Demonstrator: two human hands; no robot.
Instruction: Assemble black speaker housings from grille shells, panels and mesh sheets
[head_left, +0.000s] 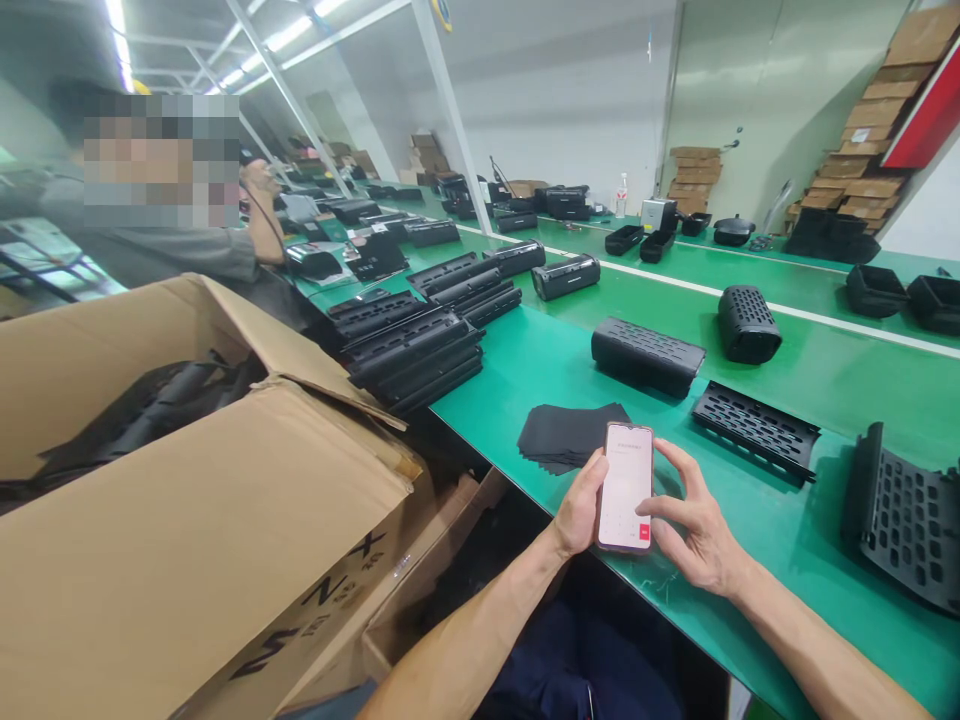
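Green bench (570, 360), near edge: phone (625, 487) gripped upright in left hand (581, 510) for reading; right hand (694, 530) loose, thumb over screen. Black sheets (566, 432) stacked just beyond, within reach.

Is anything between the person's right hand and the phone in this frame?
Nothing visible. The left hand holds the phone by its left edge; the right hand is at its right edge, thumb on the lit screen. The black sheets lie behind it.

We see a slim phone (625, 487), screen lit pale pink, held upright and tilted over the green table's near edge.
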